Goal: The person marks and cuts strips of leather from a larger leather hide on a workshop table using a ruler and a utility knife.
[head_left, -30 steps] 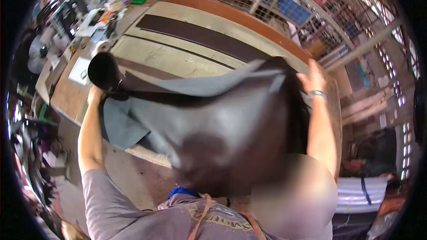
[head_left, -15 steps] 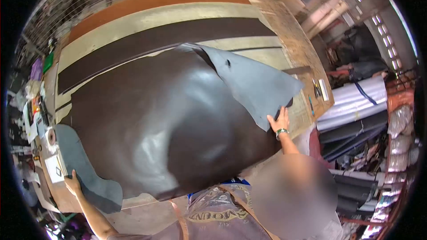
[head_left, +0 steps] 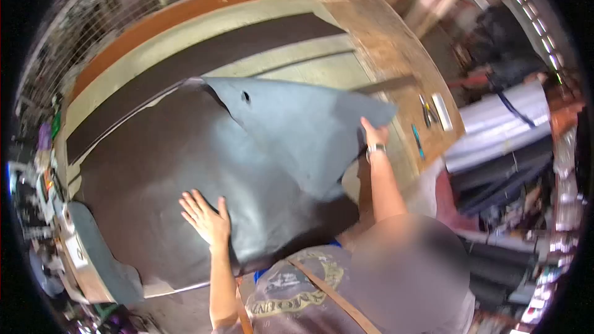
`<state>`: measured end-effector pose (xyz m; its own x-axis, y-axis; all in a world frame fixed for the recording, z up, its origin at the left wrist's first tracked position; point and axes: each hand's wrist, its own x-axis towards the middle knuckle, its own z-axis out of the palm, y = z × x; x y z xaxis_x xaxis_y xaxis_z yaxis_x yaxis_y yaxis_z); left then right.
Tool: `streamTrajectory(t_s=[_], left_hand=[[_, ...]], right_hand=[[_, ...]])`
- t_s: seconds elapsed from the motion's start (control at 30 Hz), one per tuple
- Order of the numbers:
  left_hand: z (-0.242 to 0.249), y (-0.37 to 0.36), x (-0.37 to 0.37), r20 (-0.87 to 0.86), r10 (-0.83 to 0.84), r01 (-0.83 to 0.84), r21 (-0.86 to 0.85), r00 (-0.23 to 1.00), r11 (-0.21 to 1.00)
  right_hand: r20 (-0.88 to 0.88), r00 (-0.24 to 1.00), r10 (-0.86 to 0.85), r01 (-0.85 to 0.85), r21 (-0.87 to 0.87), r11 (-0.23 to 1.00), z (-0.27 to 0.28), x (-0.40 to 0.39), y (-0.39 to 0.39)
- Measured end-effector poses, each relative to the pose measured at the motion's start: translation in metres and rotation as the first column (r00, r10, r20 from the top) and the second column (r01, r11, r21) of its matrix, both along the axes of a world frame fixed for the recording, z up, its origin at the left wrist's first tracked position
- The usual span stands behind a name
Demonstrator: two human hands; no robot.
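A large dark brown leather hide (head_left: 142, 173) covers most of the table, with a glossy, slightly wavy surface. Its right side is folded over, showing a blue-grey underside (head_left: 297, 127) with a small hole near the fold. My right hand (head_left: 375, 133) grips the edge of that flap close to its pointed right corner, thumb on top and the other fingers largely hidden. Over the middle of the hide, my left hand (head_left: 209, 221) is open, palm down with its fingers spread. At the left, another turned-over part (head_left: 102, 253) of grey underside hangs near the table's edge.
A long dark brown strip (head_left: 204, 71) and an orange-brown strip (head_left: 185, 18) lie across the back. Pliers (head_left: 427, 111), a white block (head_left: 442, 111) and a blue pen-like tool (head_left: 417, 141) are on the wooden tabletop (head_left: 365, 18) at right. Rolls of material (head_left: 501, 136) stand beyond.
My left hand has left the grey turned-over part at the left and moved onto the hide's middle. My right hand has shifted up along the flap towards its corner, and the flap spreads further left.
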<state>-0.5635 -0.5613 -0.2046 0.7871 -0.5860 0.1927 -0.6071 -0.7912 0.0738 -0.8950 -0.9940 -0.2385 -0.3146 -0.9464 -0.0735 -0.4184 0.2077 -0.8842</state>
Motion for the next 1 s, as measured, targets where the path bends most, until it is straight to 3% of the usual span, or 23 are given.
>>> streamTrajectory(t_s=[0.03, 0.07, 0.1, 0.13, 0.17, 0.23, 0.3, 0.37, 0.4, 0.5, 0.57, 0.6, 0.67, 0.7, 0.8, 0.83, 0.97, 1.0], left_hand=[[0.006, -0.015, -0.025, -0.058, 0.032, -0.032, 0.011, 0.998, 0.999], [0.008, -0.027, -0.049, -0.076, 0.076, -0.075, 0.022, 0.994, 0.997], [0.006, -0.035, -0.065, -0.099, 0.112, -0.109, 0.035, 0.989, 0.993], [0.006, -0.037, -0.07, -0.104, 0.104, -0.102, 0.025, 0.989, 0.994], [0.008, -0.039, -0.071, -0.111, 0.105, -0.104, 0.008, 0.988, 0.994], [0.01, -0.042, -0.075, -0.126, 0.107, -0.11, -0.016, 0.986, 0.994], [0.012, -0.042, -0.074, -0.126, 0.116, -0.12, -0.026, 0.985, 0.992], [0.011, -0.042, -0.073, -0.143, 0.139, -0.14, 0.007, 0.98, 0.99], [0.011, -0.042, -0.073, -0.154, 0.146, -0.145, 0.017, 0.977, 0.989], [0.011, -0.043, -0.073, -0.181, 0.155, -0.151, 0.039, 0.971, 0.988], [0.01, -0.043, -0.074, -0.176, 0.151, -0.145, 0.047, 0.973, 0.988], [0.006, -0.042, -0.074, -0.162, 0.14, -0.137, 0.031, 0.977, 0.99], [0.001, -0.049, -0.075, -0.182, 0.121, -0.122, 0.007, 0.976, 0.992], [0.0, -0.053, -0.073, -0.19, 0.105, -0.108, -0.004, 0.976, 0.994], [0.01, -0.085, -0.092, -0.161, 0.041, -0.039, 0.016, 0.986, 0.999], [0.009, -0.095, -0.099, -0.151, 0.036, -0.033, 0.024, 0.988, 0.999], [0.015, -0.094, -0.104, -0.167, -0.012, 0.019, 0.043, 0.986, 0.999], [0.018, -0.092, -0.106, -0.179, -0.014, 0.026, 0.067, 0.984, 0.997]], right_hand=[[-0.099, 0.995, 0.024, -0.046, -0.227, 0.973, -0.016, -0.001, -0.026], [-0.341, 0.934, -0.109, 0.09, -0.07, 0.993, 0.0, 0.003, -0.033], [-0.587, 0.789, -0.182, 0.258, 0.047, 0.965, 0.023, 0.001, -0.036], [-0.315, 0.946, -0.08, 0.116, 0.099, 0.988, 0.007, -0.02, -0.058], [-0.011, 0.999, 0.042, -0.041, 0.103, 0.994, -0.009, -0.035, -0.082], [0.214, 0.977, 0.013, -0.03, 0.077, 0.997, -0.016, -0.027, -0.095], [0.501, 0.865, 0.016, -0.105, 0.15, 0.983, -0.004, -0.024, -0.098], [0.822, 0.561, 0.099, -0.425, 0.183, 0.887, 0.038, -0.024, -0.085], [0.892, 0.449, 0.056, -0.473, 0.184, 0.862, 0.056, -0.019, -0.079], [0.964, 0.263, 0.035, -0.632, 0.145, 0.761, 0.099, -0.009, -0.108], [0.966, 0.235, 0.111, -0.562, 0.042, 0.826, 0.116, 0.008, -0.144], [0.988, 0.125, 0.091, -0.613, 0.005, 0.79, 0.125, 0.013, -0.163], [0.746, 0.382, 0.545, -0.633, -0.219, 0.742, 0.054, 0.006, -0.245], [0.61, 0.527, 0.591, -0.616, -0.206, 0.761, 0.034, 0.009, -0.271], [0.871, 0.491, -0.01, -0.393, 0.231, 0.89, 0.102, 0.028, -0.27], [0.924, 0.294, -0.243, -0.303, 0.331, 0.894, 0.1, 0.03, -0.279], [0.922, -0.105, -0.372, -0.256, 0.336, 0.906, 0.081, 0.023, -0.295], [0.919, -0.125, -0.374, -0.273, 0.331, 0.903, 0.081, 0.02, -0.296]])
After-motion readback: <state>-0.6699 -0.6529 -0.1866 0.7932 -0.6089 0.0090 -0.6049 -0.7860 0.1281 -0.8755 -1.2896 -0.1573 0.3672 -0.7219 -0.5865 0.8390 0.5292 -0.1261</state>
